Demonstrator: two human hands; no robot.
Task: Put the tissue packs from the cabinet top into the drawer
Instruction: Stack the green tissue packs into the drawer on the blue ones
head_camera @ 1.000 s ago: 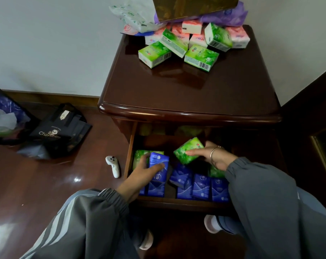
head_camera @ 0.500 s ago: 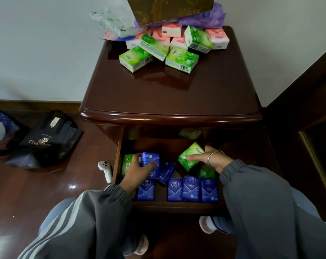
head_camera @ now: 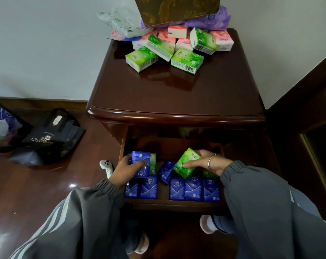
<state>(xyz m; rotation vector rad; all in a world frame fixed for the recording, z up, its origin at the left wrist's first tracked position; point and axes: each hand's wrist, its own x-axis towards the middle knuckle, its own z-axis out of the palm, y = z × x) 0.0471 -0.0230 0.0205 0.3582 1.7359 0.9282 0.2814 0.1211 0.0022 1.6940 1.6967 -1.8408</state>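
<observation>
In drawer (head_camera: 169, 206), left grip (head_camera: 124, 170) wraps blue tissue pack (head_camera: 140, 162), right grip (head_camera: 205, 161) pinches green tissue pack (head_camera: 185, 164); best seat both upright, snug.

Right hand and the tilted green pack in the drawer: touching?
Touching. The head view shows the right hand gripping the green pack: fingers curl over its top edge and one lies across its face, with no gap.

You've got a black printed bag (head_camera: 52, 136) on the dark wooden floor (head_camera: 37, 184), a white handheld controller (head_camera: 106, 166) near it, and a gold patterned box (head_camera: 177, 10) against the wall.
</observation>
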